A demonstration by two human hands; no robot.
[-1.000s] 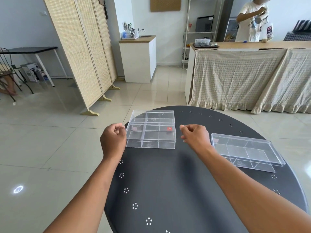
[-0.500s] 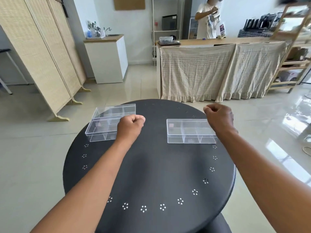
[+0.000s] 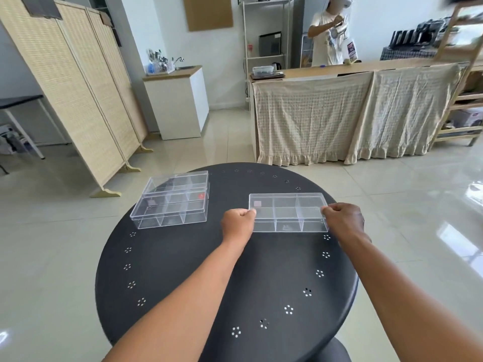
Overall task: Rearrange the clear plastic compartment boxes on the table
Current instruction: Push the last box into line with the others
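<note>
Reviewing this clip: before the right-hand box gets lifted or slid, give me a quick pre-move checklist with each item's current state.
1. Left hand on the left end of the single clear box: ok, fingers closed at its edge.
2. Right hand on the right end: ok.
3. Box lid seated: cannot tell.
4. Box compartments empty: cannot tell, walls are see-through.
5. Path toward the stacked boxes: ok, bare black table between them.
6. Stack aligned: not ok, upper box sits offset toward the far side.

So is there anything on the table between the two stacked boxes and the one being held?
Only the left hand, gripping the held box. Otherwise bare black table separates it from the stacked boxes in the head view.
</note>
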